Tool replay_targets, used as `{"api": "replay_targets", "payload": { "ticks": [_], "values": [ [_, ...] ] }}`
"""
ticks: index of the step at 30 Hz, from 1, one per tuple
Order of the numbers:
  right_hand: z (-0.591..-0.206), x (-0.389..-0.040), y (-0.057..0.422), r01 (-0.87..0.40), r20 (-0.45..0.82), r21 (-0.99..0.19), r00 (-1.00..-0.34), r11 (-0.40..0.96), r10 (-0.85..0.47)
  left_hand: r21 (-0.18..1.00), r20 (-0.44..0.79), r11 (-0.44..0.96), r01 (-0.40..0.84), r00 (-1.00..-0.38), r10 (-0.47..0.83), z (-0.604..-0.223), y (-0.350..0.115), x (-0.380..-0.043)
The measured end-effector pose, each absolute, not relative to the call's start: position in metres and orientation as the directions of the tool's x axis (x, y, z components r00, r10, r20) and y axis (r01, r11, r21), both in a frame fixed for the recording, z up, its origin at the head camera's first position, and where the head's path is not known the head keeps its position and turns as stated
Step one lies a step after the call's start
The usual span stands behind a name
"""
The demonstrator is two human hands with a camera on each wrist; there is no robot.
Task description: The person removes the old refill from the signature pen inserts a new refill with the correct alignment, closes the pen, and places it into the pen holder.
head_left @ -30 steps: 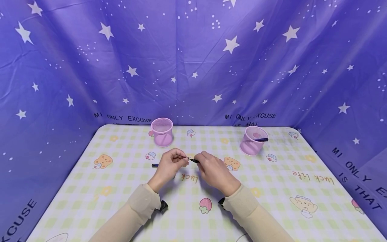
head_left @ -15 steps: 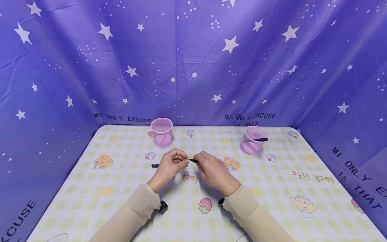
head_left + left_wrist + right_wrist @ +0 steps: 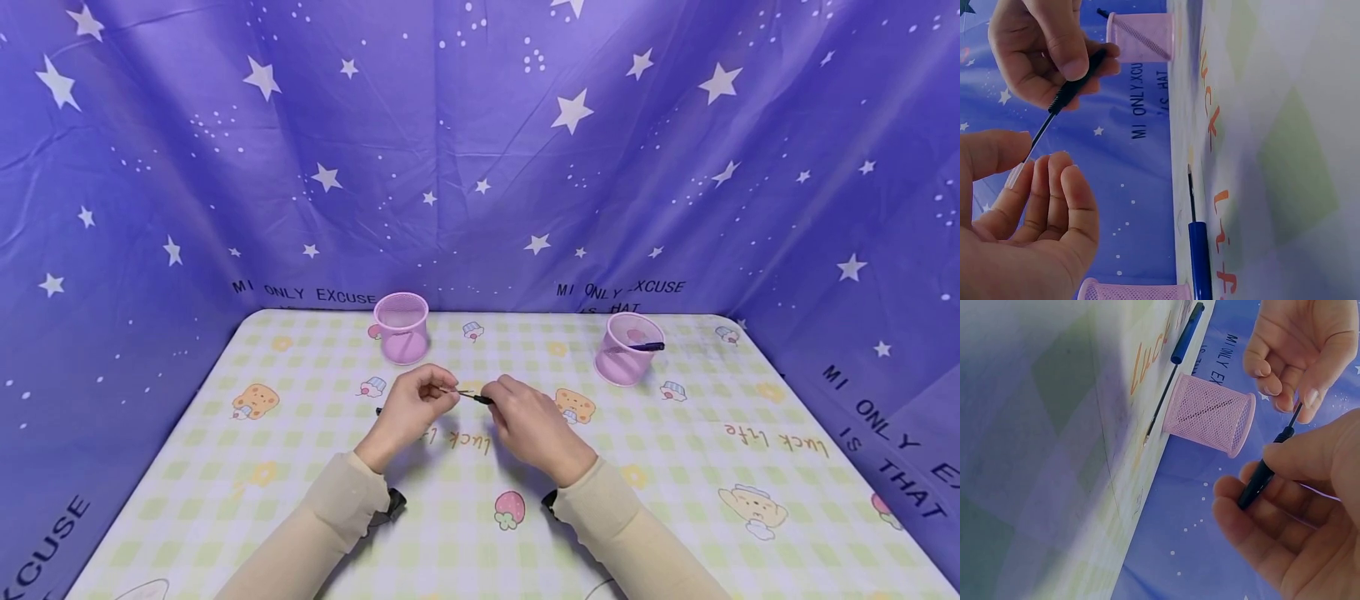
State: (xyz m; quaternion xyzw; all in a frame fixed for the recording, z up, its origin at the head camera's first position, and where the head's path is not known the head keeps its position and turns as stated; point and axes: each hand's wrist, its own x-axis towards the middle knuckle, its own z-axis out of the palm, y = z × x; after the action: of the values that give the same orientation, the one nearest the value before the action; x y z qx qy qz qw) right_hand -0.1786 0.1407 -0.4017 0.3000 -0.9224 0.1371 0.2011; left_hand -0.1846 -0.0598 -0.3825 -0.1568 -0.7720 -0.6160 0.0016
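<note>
My left hand (image 3: 408, 404) pinches a thin dark pen refill (image 3: 1041, 134) with a clear tail end between thumb and index finger. The other fingers are loosely bent. My right hand (image 3: 532, 425) grips a black pen barrel (image 3: 1260, 478) with a ribbed end facing the left hand. The refill runs straight from that ribbed end to the left fingertips. Both hands are above the table, a short gap apart. Below them on the cloth lies a blue pen part (image 3: 1199, 259) with a metal-tipped refill sticking out; the left hand mostly hides it in the head view.
A pink mesh cup (image 3: 402, 343) stands at the back, left of centre. Another pink mesh cup (image 3: 618, 367) stands to the right, with a dark pen (image 3: 647, 347) leaning out over its rim. A checked tablecloth (image 3: 300, 517) covers the table, and a purple star curtain (image 3: 480, 225) hangs around it.
The left hand has shifted slightly left, away from the right hand, and more refill shows between them. It now covers more of the blue pen part. The right hand has hardly moved.
</note>
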Motion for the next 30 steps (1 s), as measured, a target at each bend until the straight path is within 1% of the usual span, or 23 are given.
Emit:
{"api": "replay_targets", "payload": {
  "ticks": [5,13,16,20,24,30],
  "values": [
    [-0.402,-0.178,0.141,-0.602,0.445,-0.127,-0.745,0.788,-0.498,0.919,0.257,0.246,0.308,-0.941,0.22,-0.403,-0.06,-0.196],
    [-0.402,-0.178,0.141,-0.602,0.434,-0.124,-0.748,0.789,-0.503,0.879,0.308,0.302,0.369,-0.923,0.23,-0.409,-0.063,-0.198],
    [-0.402,-0.178,0.141,-0.603,0.432,-0.124,-0.748,0.788,-0.504,0.876,0.314,0.303,0.376,-0.92,0.233,-0.409,-0.062,-0.198],
    [-0.401,-0.177,0.141,-0.603,0.434,-0.126,-0.747,0.787,-0.503,0.892,0.291,0.285,0.351,-0.928,0.232,-0.409,-0.061,-0.198],
    [-0.401,-0.177,0.142,-0.604,0.44,-0.126,-0.745,0.787,-0.502,0.913,0.258,0.26,0.314,-0.939,0.227,-0.405,-0.058,-0.195],
    [-0.401,-0.178,0.142,-0.606,0.441,-0.122,-0.743,0.786,-0.504,0.916,0.245,0.261,0.306,-0.939,0.241,-0.375,-0.059,-0.179]
  ]
}}
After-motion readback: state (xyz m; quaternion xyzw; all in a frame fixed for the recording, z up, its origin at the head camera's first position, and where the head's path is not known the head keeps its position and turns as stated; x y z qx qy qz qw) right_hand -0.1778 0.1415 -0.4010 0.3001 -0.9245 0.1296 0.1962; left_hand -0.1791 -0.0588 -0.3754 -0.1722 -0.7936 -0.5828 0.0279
